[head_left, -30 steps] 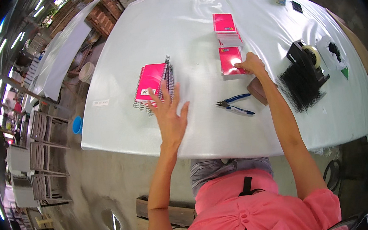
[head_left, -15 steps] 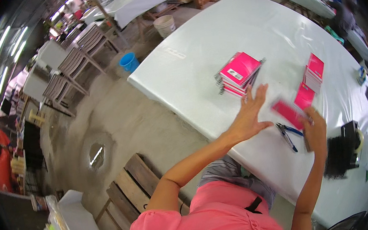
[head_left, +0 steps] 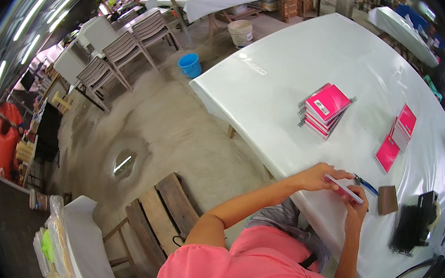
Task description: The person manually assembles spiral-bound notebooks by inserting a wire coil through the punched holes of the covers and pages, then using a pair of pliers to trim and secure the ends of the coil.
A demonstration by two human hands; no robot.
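Both hands grip a small pink notebook (head_left: pixel 344 189), tilted so its page edge shows, just above the table's near edge. My left hand (head_left: pixel 320 177) has its fingers closed on the upper left end. On the lower right side my right hand (head_left: pixel 355 206) is closed round it. Blue-handled pliers (head_left: pixel 365 183) lie right behind the hands, partly hidden by them. A brown block (head_left: pixel 387 200) rests to the right of my right hand. Farther off is a pile of spiral-bound pink notebooks (head_left: pixel 328 103). More pink notebooks without visible spirals (head_left: pixel 388 153) lie spread to the right.
The white-covered table (head_left: pixel 290 68) fills the right side. On it stand a black tape dispenser (head_left: pixel 427 210) and a dark bristly bundle (head_left: pixel 405 228). A slatted wooden chair (head_left: pixel 160 214) is at my left. A blue bucket (head_left: pixel 190 66) stands on the floor beyond.
My right hand has brought the notebook in toward me, and my left hand, spread open before, now holds it too. The view has shifted, so the table appears lower and farther right.
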